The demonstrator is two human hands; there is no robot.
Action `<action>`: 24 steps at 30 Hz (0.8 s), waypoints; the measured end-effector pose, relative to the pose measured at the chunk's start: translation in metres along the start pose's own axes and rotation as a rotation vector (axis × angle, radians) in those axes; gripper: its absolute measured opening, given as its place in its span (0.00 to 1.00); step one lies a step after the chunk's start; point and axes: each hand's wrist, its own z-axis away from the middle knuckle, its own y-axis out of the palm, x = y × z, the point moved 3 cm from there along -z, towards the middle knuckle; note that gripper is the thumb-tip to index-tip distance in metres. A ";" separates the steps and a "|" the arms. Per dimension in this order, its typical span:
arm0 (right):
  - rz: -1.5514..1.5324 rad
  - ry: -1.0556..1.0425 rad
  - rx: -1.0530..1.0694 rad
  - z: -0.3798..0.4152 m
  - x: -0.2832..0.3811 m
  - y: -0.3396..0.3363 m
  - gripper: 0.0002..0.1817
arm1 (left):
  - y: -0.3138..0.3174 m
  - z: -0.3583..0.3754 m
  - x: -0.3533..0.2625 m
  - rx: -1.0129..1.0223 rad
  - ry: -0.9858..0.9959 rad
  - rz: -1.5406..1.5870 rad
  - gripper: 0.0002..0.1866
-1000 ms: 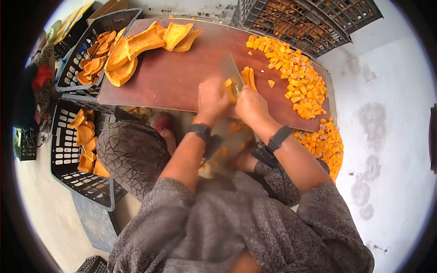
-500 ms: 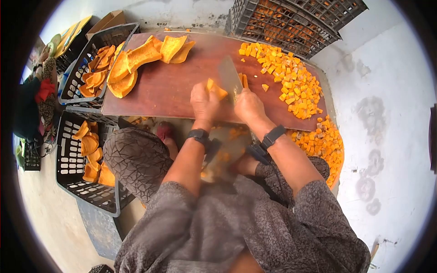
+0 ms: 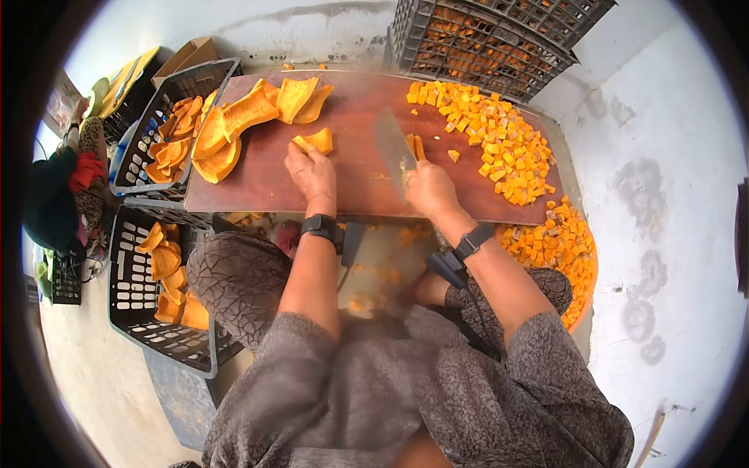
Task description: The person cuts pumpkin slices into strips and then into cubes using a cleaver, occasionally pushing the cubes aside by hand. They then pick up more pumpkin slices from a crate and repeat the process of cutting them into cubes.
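Pumpkin piece (image 3: 318,141) pinched in my left hand (image 3: 312,175) over the board (image 3: 359,105), I do best curling that grip back from the cleaver (image 3: 392,147), clasped in my right hand (image 3: 431,190) and best steadied upright beside the strips (image 3: 419,147).

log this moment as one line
left hand: touching orange piece | right hand: gripping knife | orange cubes: right side of board

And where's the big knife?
In the head view, the knife is near the middle of the reddish board, held in the person's right hand, with thin orange strips just to the right of its blade.
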 end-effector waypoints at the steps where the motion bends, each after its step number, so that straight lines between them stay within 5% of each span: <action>1: -0.115 0.035 0.030 -0.002 -0.005 0.000 0.13 | -0.001 0.002 0.001 -0.016 -0.009 -0.016 0.23; 8: -0.155 0.072 -0.150 0.017 -0.014 -0.077 0.13 | -0.021 0.022 -0.036 -0.085 0.220 -0.201 0.21; 13: -0.075 0.164 -0.173 0.035 -0.063 -0.078 0.13 | 0.013 0.046 -0.037 0.439 0.517 0.043 0.12; 16: -0.093 0.282 -0.107 0.050 -0.088 -0.071 0.12 | 0.013 0.071 -0.058 0.727 0.652 -0.085 0.17; 20: -0.064 0.298 -0.140 0.065 -0.105 -0.066 0.10 | 0.029 0.089 -0.072 0.788 0.970 -0.321 0.32; 22: 0.092 0.132 -0.263 0.073 -0.103 -0.069 0.09 | 0.031 0.090 -0.090 0.808 1.116 -0.370 0.32; 24: -0.062 0.227 -0.189 0.072 -0.110 -0.071 0.09 | 0.039 0.089 -0.101 0.833 1.263 -0.417 0.32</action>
